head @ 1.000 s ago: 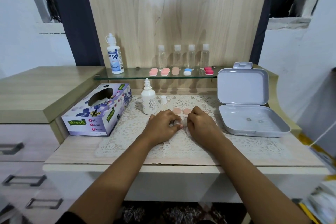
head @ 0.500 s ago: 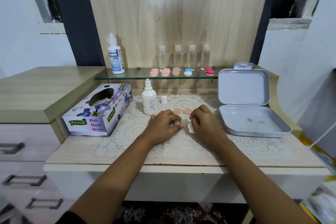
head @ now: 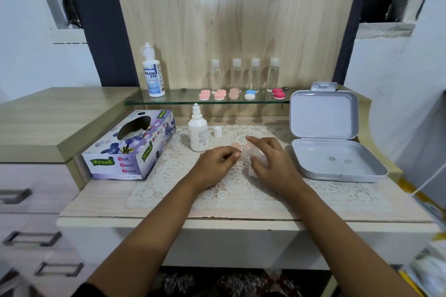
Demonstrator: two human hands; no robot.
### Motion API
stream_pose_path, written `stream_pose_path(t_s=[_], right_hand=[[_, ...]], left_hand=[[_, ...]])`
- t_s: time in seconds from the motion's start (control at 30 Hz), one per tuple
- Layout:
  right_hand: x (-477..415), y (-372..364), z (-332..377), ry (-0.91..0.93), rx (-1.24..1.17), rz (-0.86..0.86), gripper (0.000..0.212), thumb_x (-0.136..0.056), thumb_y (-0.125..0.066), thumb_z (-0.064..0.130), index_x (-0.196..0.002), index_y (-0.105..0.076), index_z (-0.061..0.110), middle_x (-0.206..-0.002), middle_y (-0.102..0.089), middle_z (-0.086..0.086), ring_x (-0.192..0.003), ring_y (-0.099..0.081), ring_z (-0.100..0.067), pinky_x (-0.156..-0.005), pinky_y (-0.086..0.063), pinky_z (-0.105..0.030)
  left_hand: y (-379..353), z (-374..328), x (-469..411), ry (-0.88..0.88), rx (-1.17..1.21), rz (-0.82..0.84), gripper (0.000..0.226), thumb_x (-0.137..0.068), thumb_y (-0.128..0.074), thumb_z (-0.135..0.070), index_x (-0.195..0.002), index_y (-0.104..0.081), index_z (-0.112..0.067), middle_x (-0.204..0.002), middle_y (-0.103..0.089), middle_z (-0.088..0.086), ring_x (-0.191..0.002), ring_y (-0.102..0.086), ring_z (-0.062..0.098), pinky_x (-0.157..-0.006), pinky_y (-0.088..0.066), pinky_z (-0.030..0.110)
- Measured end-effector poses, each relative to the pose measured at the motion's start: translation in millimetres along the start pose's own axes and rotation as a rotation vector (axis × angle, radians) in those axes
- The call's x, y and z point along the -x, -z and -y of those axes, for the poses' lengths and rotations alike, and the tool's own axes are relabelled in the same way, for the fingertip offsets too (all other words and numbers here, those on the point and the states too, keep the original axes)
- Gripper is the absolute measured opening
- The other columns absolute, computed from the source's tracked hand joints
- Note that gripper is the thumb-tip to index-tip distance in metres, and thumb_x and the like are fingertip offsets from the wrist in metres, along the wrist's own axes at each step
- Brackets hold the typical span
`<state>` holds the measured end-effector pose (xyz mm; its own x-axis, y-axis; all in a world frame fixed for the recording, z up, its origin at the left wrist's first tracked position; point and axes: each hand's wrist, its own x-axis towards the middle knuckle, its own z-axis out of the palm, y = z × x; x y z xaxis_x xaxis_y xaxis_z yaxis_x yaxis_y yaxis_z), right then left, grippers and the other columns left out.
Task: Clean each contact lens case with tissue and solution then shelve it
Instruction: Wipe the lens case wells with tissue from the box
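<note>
On the lace mat [head: 169,171] my left hand [head: 214,166] is closed, pinching a small clear contact lens case that its fingertips mostly hide. My right hand [head: 272,161] clutches a white tissue [head: 253,171] under the palm, and its index finger stretches toward the back. A peach cap [head: 235,146] lies just beyond my left fingertips; a second pale one [head: 248,148] sits under my right fingers. The open solution bottle [head: 198,132] stands behind my left hand, with its white cap [head: 217,131] beside it. Several closed lens cases [head: 219,94] line the glass shelf [head: 169,101].
A purple tissue box [head: 130,147] stands at the left of the mat. An open grey plastic box [head: 335,159] lies at the right. On the shelf are a Dream Eye bottle [head: 153,75] and several clear bottles [head: 246,75]. Drawers are at the lower left.
My right hand has drawn away from my left hand and reached back toward the peach caps, with its index finger extended. My left hand has stayed almost in place.
</note>
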<state>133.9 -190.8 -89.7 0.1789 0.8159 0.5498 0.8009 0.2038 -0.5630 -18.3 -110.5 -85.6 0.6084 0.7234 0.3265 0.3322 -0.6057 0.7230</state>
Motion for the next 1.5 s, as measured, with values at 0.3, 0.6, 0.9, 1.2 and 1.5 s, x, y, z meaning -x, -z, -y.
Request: stream_pose_path(t_s=[0.3,0.6,0.9,1.2,1.5], right_hand=[[-2.0,1.9,2.8,-0.023,-0.028,-0.080,0.034,-0.083,-0.068,0.019,-0.116,-0.063,0.009,-0.117,-0.065,-0.007,-0.106,-0.057,-0.018,-0.082,-0.032,-0.010],[-2.5,0.2,-2.1,-0.013,0.008,-0.139,0.034,-0.089,-0.056,0.007,-0.124,-0.059,0.006,-0.114,-0.061,-0.014,-0.099,-0.055,-0.018,-0.086,-0.039,-0.020],[0.2,-3.6,0.1,0.214,0.167,-0.308,0.018,-0.083,-0.058,0.000,-0.099,-0.066,-0.001,-0.094,-0.063,-0.012,-0.082,-0.060,-0.019,-0.072,-0.037,-0.010],[3.9,-5.1,2.1,0.299,0.196,-0.233,0.018,-0.079,-0.063,0.002,-0.096,-0.070,-0.002,-0.084,-0.060,-0.011,-0.068,-0.057,-0.018,-0.061,-0.038,-0.015],[5.4,-6.6,3.7,0.303,0.194,-0.234,0.016,-0.080,-0.060,0.006,-0.089,-0.071,-0.002,-0.074,-0.055,-0.010,-0.057,-0.053,-0.020,-0.051,-0.040,-0.021]], left_hand=[[1.5,-5.8,3.3,-0.028,0.240,-0.097,0.008,-0.094,-0.053,-0.027,-0.090,-0.057,-0.033,-0.066,-0.064,-0.006,-0.070,-0.065,0.011,-0.070,-0.053,0.030],[1.0,-3.5,4.9,-0.088,0.124,-0.102,0.029,-0.081,-0.071,-0.015,-0.108,-0.063,-0.018,-0.083,-0.060,-0.014,-0.071,-0.056,-0.008,-0.067,-0.041,0.007],[0.1,-3.9,5.0,-0.124,0.090,-0.177,0.032,-0.073,-0.078,-0.013,-0.103,-0.069,-0.014,-0.090,-0.062,-0.018,-0.082,-0.055,-0.012,-0.068,-0.037,0.002],[0.5,-5.6,5.2,-0.061,0.174,-0.210,0.032,-0.070,-0.080,-0.010,-0.101,-0.071,-0.013,-0.086,-0.065,-0.014,-0.079,-0.056,-0.011,-0.066,-0.038,0.002],[1.0,-5.4,4.9,-0.042,0.180,-0.215,0.033,-0.070,-0.080,-0.011,-0.101,-0.071,-0.016,-0.089,-0.067,-0.012,-0.081,-0.057,-0.007,-0.067,-0.039,0.004]])
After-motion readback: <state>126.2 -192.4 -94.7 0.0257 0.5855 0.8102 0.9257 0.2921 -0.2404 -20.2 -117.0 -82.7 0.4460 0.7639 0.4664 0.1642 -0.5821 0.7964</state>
